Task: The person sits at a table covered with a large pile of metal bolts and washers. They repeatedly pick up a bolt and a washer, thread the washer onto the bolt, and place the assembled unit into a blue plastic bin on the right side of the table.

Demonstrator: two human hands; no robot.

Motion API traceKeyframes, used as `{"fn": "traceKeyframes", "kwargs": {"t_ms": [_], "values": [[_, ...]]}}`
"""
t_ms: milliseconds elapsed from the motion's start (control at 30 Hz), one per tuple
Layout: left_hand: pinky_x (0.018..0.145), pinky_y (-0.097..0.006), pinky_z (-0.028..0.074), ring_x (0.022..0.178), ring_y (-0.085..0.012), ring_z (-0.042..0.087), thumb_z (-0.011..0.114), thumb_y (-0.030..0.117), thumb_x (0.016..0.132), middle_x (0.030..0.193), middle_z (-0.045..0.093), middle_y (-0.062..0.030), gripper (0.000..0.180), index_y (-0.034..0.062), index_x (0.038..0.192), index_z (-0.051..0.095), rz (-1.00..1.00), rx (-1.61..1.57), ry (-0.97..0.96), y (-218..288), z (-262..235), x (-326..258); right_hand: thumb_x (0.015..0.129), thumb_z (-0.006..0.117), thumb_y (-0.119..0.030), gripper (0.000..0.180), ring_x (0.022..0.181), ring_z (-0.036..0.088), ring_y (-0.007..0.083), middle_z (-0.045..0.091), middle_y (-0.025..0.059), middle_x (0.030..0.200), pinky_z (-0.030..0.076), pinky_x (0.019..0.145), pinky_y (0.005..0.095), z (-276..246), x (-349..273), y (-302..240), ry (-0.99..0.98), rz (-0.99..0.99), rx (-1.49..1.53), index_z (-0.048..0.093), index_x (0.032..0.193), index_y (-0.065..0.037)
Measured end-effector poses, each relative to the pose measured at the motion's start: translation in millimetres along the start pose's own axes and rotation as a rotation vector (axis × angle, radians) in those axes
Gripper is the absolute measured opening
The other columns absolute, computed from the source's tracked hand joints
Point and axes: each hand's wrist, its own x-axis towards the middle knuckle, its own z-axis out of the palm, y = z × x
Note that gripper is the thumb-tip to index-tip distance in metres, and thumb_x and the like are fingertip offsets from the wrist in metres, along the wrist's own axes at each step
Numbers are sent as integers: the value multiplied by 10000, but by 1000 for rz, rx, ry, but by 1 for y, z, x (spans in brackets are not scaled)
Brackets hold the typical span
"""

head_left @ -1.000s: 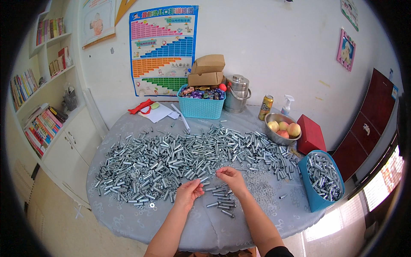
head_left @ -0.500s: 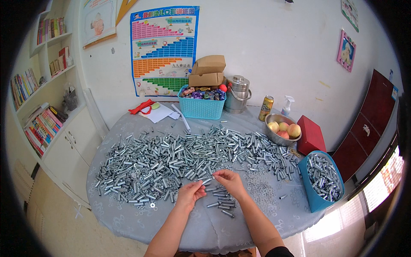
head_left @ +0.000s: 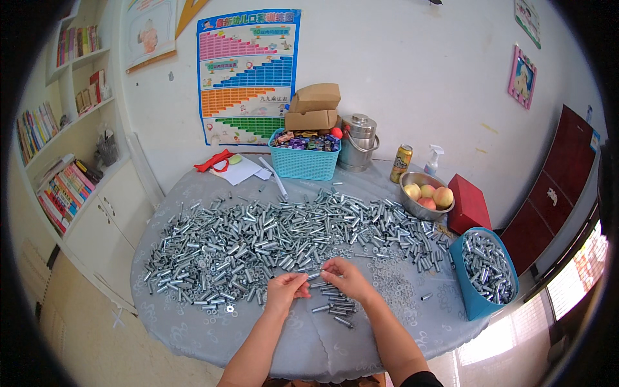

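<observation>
Between my hands, level above the near edge of the pile, is a silvery expansion bolt (head_left: 314,277). My left hand (head_left: 287,293) is closed, thumb and forefinger pinching the bolt's left end. My right hand (head_left: 347,278) is closed too, its fingertips at the right end; any small part in them is too small to make out. Just below lie several assembled bolts (head_left: 336,306) in a loose row. A wide heap of metal sleeves and bolts (head_left: 251,242) spreads beyond my hands, with loose washers (head_left: 394,287) to the right of my right hand.
At the table's right edge stands a blue bin (head_left: 474,284) filled with bolts. Behind it are a red box (head_left: 469,203), a steel bowl of fruit (head_left: 420,209) and a can (head_left: 400,163). A turquoise basket (head_left: 303,162) and a steel pot (head_left: 356,143) stand at the back.
My hands have drawn a little closer together. The right fingertips have come down and left onto the end of the bolt, while the left hand keeps its pinch.
</observation>
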Motion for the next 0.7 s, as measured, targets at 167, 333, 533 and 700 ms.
{"fn": "traceKeyframes", "kwargs": {"t_ms": [167, 333, 533, 700], "values": [[518, -282, 514, 541, -124, 552, 623, 166, 822, 682, 589, -55, 173, -4, 796, 604, -60, -56, 10, -1, -6, 1, 815, 634, -128, 159, 778, 545, 85, 594, 4, 828, 453, 716, 242, 2, -1, -7, 26, -137, -33, 584, 930, -30], [505, -274, 507, 527, -119, 544, 623, 186, 826, 677, 588, -52, 187, 6, 782, 602, -66, -45, -1, -3, -1, 1, 876, 556, -235, 238, 710, 540, 88, 595, 20, 731, 440, 661, 231, 0, -6, -20, -14, 97, -156, 599, 859, -1], [493, -259, 499, 526, -118, 543, 632, 203, 821, 682, 589, -52, 200, 9, 789, 598, -47, -109, 17, -8, -1, 4, 918, 458, -314, 382, 681, 536, 94, 594, 35, 705, 434, 651, 238, 6, -4, -11, 145, 22, -91, 608, 832, 27], [490, -257, 494, 522, -122, 542, 640, 216, 815, 677, 586, -50, 216, 10, 776, 591, -64, -200, 87, -13, -7, 9, 929, 434, -291, 364, 703, 545, 108, 599, 40, 741, 445, 683, 249, 5, -4, -14, 58, 53, -42, 606, 907, 29]]}}
